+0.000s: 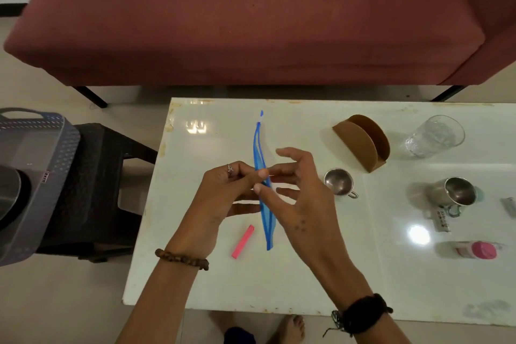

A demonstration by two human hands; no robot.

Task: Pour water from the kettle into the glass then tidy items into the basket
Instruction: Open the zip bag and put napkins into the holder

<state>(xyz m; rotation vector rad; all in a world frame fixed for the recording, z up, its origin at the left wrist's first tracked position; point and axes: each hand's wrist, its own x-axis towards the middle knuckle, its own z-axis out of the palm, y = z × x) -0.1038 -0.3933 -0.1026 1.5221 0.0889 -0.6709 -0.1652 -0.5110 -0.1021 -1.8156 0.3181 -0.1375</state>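
Note:
Both my hands hold a blue zip pouch (261, 142) upright on its edge above the white table (212, 274). My left hand (223, 193) pinches one side of the pouch's open mouth and my right hand (296, 193) pinches the other side between thumb and fingers. A pink stick (243, 241) lies on the table just below my left hand. The glass (434, 135) holding water stands at the far right. The grey basket (36, 148) sits on a dark stool (95, 176) at the left, with a steel kettle (9, 193) partly visible inside it.
A brown napkin holder (363, 142), a small steel cup (339, 181) and a steel mug (453, 193) stand right of my hands. A pink-capped bottle (480, 250) lies near the right edge. A maroon sofa (251, 22) runs behind the table.

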